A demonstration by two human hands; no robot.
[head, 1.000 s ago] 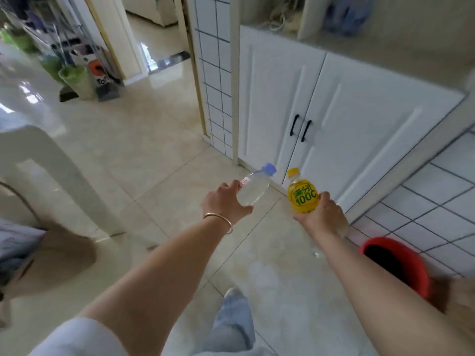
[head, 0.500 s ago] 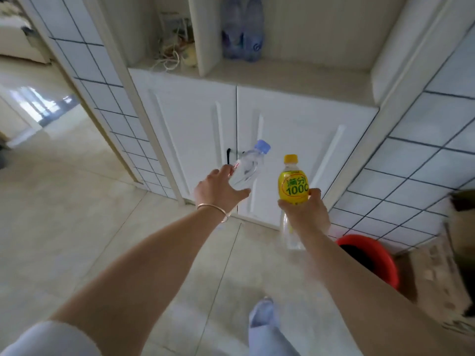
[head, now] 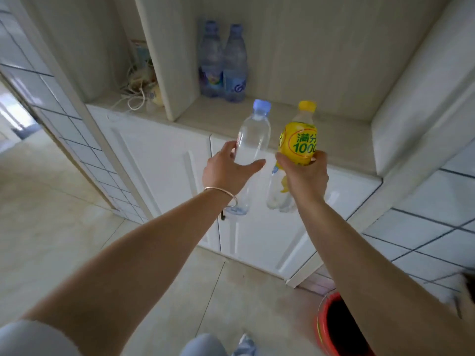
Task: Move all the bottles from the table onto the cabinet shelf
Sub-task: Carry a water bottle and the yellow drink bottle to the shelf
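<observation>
Gripping one bottle each, both hands are held out toward the shelf (head: 257,122), side by side and level. A clear bottle (head: 253,140) with a blue cap is held in the left hand (head: 226,173), fingers and thumb wrapped round its middle; its long axis leans slightly right, cap uppermost, base hanging below the wrist. A yellow bottle (head: 299,140) is clamped in the right hand (head: 304,176), fingers curled round its label, nearly upright, cap up. The two bottles are near each other but apart

Both are carried in the air in front of the shelf edge, with their bases below its surface. The bare shelf board lies just beyond and above the hands, so a lift and a forward reach are judged to be needed before either base can be set down. Neither hand seems clearly nearer

Two blue bottles (head: 222,65) are already stood at the back of the shelf, touching, beside a divider (head: 167,60). A red bucket (head: 339,327) is seen on the floor at lower right
</observation>
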